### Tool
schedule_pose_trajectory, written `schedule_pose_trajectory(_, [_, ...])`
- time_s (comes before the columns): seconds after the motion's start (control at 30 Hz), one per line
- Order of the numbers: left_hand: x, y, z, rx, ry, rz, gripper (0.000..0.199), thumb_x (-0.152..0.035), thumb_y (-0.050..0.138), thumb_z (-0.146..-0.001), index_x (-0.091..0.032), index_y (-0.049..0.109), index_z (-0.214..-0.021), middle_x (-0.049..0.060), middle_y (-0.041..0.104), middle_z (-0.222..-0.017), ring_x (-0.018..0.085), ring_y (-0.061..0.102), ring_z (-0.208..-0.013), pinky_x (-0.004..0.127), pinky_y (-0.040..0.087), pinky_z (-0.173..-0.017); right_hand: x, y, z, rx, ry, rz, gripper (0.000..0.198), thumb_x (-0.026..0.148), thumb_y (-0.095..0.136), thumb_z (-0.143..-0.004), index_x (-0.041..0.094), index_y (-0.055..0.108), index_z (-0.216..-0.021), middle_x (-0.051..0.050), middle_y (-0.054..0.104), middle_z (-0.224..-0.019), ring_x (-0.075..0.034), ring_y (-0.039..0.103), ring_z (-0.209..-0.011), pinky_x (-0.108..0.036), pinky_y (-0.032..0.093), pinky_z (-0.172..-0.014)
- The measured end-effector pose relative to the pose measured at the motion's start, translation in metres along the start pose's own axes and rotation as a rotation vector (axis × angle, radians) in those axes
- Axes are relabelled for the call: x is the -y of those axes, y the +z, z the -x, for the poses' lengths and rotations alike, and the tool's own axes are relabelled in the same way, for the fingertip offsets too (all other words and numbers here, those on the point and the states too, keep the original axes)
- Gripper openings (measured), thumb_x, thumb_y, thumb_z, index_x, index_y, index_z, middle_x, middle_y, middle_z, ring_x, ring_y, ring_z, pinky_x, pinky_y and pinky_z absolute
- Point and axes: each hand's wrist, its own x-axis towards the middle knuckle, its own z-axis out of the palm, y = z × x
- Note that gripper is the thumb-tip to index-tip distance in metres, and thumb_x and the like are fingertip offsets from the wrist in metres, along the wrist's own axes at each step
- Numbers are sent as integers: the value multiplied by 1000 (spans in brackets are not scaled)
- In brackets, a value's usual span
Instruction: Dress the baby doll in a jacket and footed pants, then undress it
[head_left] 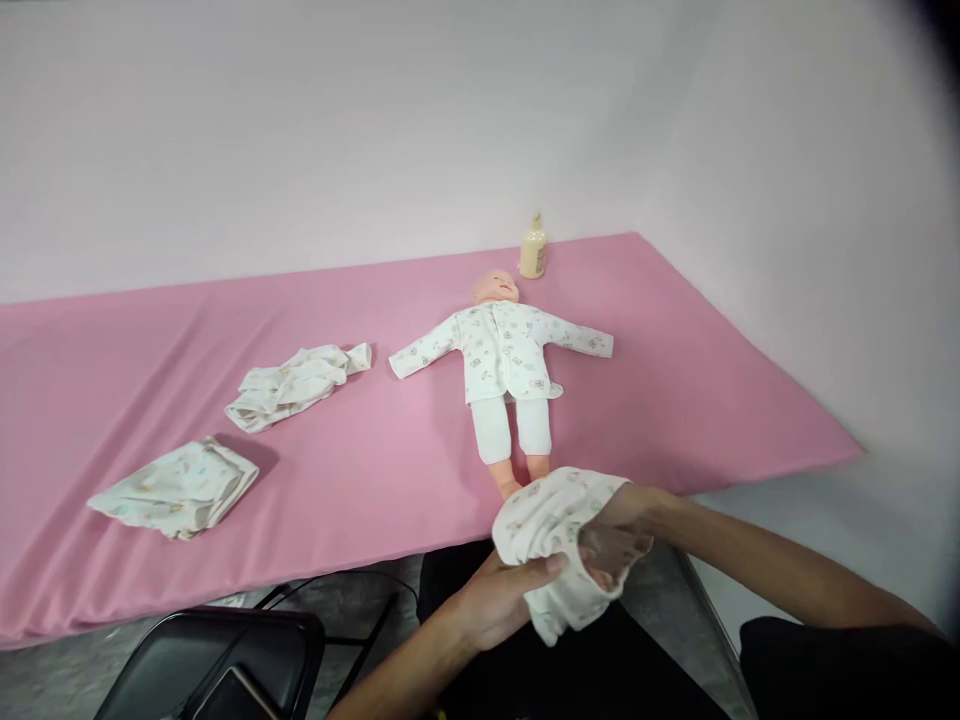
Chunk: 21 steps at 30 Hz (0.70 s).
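Observation:
A white printed baby garment (551,515) is held up at the table's front edge, just beyond the doll's feet. My left hand (499,600) grips its near left side, thumb on top of the cloth. On the other side my right hand (626,510) reaches into the garment's opening and holds the cloth; its fingers are mostly hidden by the fabric. Behind the garment a baby doll (499,288) lies on its back, head toward the wall and arms spread. It wears a printed white jacket (502,350) and white pants (491,430); its feet are partly covered from view.
A pink-covered table (360,480) stands against the wall. Two crumpled printed baby garments, one farther back (296,385) and one nearer (180,490), lie at left. A pump bottle (533,252) stands behind the doll's head. A black chair (217,660) is at lower left.

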Motion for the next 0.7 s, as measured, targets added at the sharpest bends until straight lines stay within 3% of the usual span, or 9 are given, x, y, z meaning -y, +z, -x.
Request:
schedule_pose_trajectory(0.07, [1, -15, 12, -132, 2, 82, 40, -32, 81, -79, -6, 72, -108, 16, 76, -90, 30, 74, -95, 43, 55, -93, 7, -20, -23, 329, 64, -12, 25, 46, 65, -85, 25, 80, -84, -2, 74, -81, -23, 71, -82, -36, 59, -76])
schedule_pose_trajectory(0.1, [0, -21, 17, -194, 18, 129, 41, -31, 81, -79, -7, 71, -112, 15, 76, -93, 29, 74, -94, 43, 55, -94, 11, -30, -33, 681, 146, -76, 31, 47, 64, -88, 23, 78, -100, -4, 74, -100, -22, 70, -96, -34, 57, -86])
schedule_pose_trajectory(0.17, [-3, -29, 24, -312, 73, 237, 44, -26, 79, -81, -9, 68, -120, 14, 76, -100, 28, 74, -96, 42, 55, -97, 19, -45, -49, 788, 212, -165, 42, 52, 60, -91, 21, 70, -118, -7, 70, -117, -20, 66, -108, -31, 53, -92])
schedule_pose_trajectory(0.3, [-3, -33, 29, -525, 133, 452, 41, -15, 70, -87, -11, 63, -128, 12, 76, -106, 24, 73, -102, 36, 52, -104, 26, -50, -54, 750, 136, -83, 39, 51, 53, -98, 21, 65, -119, -6, 69, -111, -19, 66, -101, -30, 50, -85])
schedule_pose_trajectory(0.37, [6, -33, 31, -584, 120, 513, 45, -14, 67, -89, -12, 60, -133, 11, 76, -108, 22, 73, -103, 34, 51, -105, 24, -43, -53, 653, 5, 71, 34, 47, 48, -101, 21, 66, -113, -4, 70, -104, -18, 65, -92, -30, 50, -79])
schedule_pose_trajectory(0.43, [19, -34, 35, -596, 76, 537, 52, -16, 68, -90, -13, 55, -140, 11, 76, -110, 22, 73, -103, 33, 51, -103, 19, -34, -56, 473, -156, 271, 31, 40, 43, -104, 20, 66, -111, -5, 69, -102, -18, 63, -89, -32, 49, -76])
schedule_pose_trajectory(0.53, [37, -38, 45, -592, -23, 518, 54, -21, 70, -89, -12, 55, -140, 11, 76, -109, 22, 74, -99, 32, 53, -99, 10, -19, -69, 300, -467, 584, 28, 23, 39, -104, 17, 66, -111, -10, 67, -107, -21, 61, -95, -35, 49, -81])
schedule_pose_trajectory(0.63, [45, -42, 53, -590, -81, 488, 42, -26, 71, -88, -9, 63, -126, 11, 76, -100, 22, 74, -92, 32, 55, -92, 2, -6, -86, 347, -762, 809, 36, 3, 38, -96, 16, 65, -116, -12, 64, -122, -24, 58, -111, -39, 48, -93])
schedule_pose_trajectory(0.7, [45, -45, 56, -602, -81, 499, 29, -25, 71, -87, -9, 68, -112, 9, 75, -89, 20, 73, -82, 30, 55, -84, -2, 1, -97, 402, -887, 877, 41, -3, 42, -91, 17, 65, -119, -11, 60, -136, -26, 52, -126, -42, 46, -101])
